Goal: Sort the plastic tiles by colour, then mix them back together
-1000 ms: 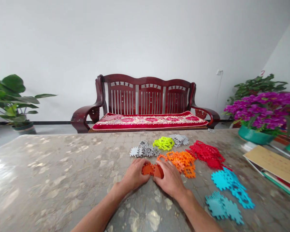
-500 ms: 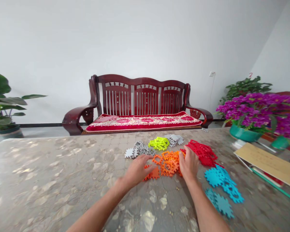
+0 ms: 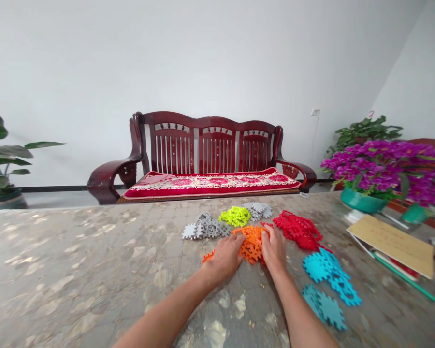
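While both bare hands flank a loose heap of bright orange, notch-edged flat plastic pieces (image 3: pixel 253 244) on the grey-brown flower-patterned desk (image 3: pixel 94 270), the left hand (image 3: pixel 224 258) lies along its near left side, fingers bent and partly hidden. The right hand (image 3: pixel 274 245) is half curled against its right side. Whether either one has a piece pinched cannot be told. A few more orange toothed pieces (image 3: pixel 207 257) peek out at the left hand's outer edge, mostly covered.

Around this, separation by colour looks well advanced: heaped grey notched pieces (image 3: pixel 214 227) lie beyond the left hand, a yellow-green heap of openwork pieces (image 3: pixel 235 216) behind the orange, and a pale grey heap (image 3: pixel 260 210) just beside that. To the right are a red heap of notched pieces (image 3: pixel 297 229), bright blue toothed pieces (image 3: pixel 329 273) and, nearer, teal square-toothed pieces (image 3: pixel 324 306).

What seems unfinished is the orange, which lies in two parts and is jumbled rather than stacked; the other heaps are untidy too. No pieces appear joined into a built shape, though overlaps hide some edges.
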`<state>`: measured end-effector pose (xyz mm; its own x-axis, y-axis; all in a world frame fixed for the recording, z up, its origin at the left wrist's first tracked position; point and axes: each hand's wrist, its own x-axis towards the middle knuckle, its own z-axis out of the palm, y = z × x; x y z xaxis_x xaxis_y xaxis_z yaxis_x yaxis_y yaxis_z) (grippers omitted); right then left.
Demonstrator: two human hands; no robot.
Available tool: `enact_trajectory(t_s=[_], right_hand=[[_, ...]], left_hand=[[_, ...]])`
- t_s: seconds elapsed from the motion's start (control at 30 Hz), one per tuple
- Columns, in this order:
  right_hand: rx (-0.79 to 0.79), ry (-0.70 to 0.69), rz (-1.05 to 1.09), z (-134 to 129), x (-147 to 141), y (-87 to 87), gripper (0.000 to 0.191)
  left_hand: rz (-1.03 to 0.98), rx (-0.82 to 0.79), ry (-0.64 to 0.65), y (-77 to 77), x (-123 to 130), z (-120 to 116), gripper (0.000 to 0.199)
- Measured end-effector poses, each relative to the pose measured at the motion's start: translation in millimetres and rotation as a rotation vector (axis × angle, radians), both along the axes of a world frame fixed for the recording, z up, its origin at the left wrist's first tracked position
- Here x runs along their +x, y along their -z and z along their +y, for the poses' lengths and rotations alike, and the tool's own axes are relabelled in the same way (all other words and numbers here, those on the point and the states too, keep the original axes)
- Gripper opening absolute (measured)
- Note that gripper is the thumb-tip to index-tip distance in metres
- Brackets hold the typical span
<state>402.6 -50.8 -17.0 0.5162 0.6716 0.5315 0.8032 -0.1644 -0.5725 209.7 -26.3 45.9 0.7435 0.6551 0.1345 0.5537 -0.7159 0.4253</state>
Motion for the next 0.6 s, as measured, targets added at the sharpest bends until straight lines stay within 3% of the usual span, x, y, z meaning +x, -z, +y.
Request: enact_trajectory(t_s=[0.27, 0.43, 0.6], right_hand=[[0.029, 0.024, 0.091, -2.3, -7.7, -7.2, 0.047], [0.117, -0.011, 0.154, -10.7, -22.3, -29.7, 0.046], [0.22, -0.143, 0.345, -8.2, -14.9, -57.3, 0.045]], left_hand=[[-0.084, 0.02, 0.071, 4.0, 0.3, -0.1, 0.047], [-0.085, 0.043, -0.051, 1.0, -29.4, -12.2, 0.045], [-0.119, 0.007, 0.05, -1.1, -47.6, -40.0, 0.032]])
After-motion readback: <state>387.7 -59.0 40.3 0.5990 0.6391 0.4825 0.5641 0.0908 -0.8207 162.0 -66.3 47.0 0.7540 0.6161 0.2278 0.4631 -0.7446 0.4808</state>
